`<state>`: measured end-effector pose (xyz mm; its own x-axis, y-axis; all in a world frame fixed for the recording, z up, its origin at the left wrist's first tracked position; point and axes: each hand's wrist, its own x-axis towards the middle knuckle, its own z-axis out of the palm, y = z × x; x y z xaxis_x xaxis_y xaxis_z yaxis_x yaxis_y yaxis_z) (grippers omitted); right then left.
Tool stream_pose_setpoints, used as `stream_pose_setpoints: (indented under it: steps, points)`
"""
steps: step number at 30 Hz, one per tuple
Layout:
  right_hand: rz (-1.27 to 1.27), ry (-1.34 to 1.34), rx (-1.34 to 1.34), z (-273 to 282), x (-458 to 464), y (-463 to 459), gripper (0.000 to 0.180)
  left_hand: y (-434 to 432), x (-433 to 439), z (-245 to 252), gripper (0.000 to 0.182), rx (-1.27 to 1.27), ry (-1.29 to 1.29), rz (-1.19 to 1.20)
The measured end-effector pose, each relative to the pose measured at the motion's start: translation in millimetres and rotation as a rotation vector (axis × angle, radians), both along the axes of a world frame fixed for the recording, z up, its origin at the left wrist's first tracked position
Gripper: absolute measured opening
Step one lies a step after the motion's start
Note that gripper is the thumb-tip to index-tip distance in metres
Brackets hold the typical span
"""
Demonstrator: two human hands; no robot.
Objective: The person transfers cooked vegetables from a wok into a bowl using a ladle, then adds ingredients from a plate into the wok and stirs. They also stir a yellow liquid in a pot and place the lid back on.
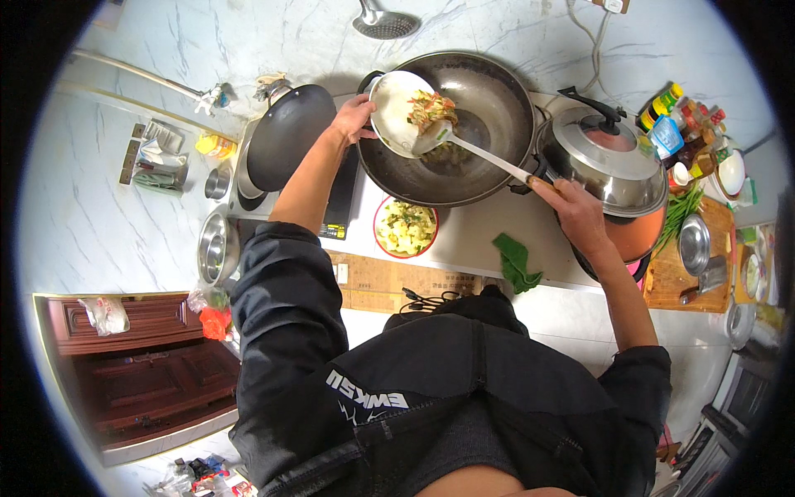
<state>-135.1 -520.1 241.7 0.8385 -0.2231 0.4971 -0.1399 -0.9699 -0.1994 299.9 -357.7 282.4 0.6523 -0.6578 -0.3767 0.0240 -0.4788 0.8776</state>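
Observation:
My left hand (356,119) grips the rim of a white bowl (390,107), held tilted over the left part of a large dark wok (497,177). The handle of a metal wok spatula (487,156) is in my right hand (574,208). Its blade touches the bowl's lower right edge and bears cooked food. A heap of mixed food with red and green pieces (431,107) lies at the bowl's right side. More food (447,153) is in the wok beneath. A red-rimmed bowl of yellowish potato-like pieces (407,228) stands on the counter just below the wok.
A lidded steel pot (608,164) stands right of the wok, a black wok (292,138) to the left. A green cloth (517,263) lies at the counter's front edge. On a wooden cutting board (717,236) are a cleaver (711,278) and a metal bowl (694,244). A skimmer (385,23) hangs behind.

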Motion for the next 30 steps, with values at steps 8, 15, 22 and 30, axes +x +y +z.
stream_pose_setpoints:
  steps: [8, 15, 22, 30]
  points:
    - [-0.167, 0.002, 0.093, 12.0, 4.2, -8.4, 0.051, 7.3, -2.7, 16.8, 0.047, 0.041, -0.041, -0.041]
    - [-0.16, -0.078, 0.294, 6.1, 31.2, 6.5, 0.051, 10.2, -15.2, 20.7, 0.047, -0.088, 0.058, -0.056]
    - [-0.135, -0.049, 0.268, -4.2, 13.1, 4.6, 0.049, 19.3, -16.0, 20.7, 0.049, -0.165, 0.055, -0.031]
    - [-0.115, 0.044, -0.007, 26.9, -16.8, 8.0, 0.047, 26.4, -18.6, 27.5, 0.05, -0.217, 0.03, -0.006]
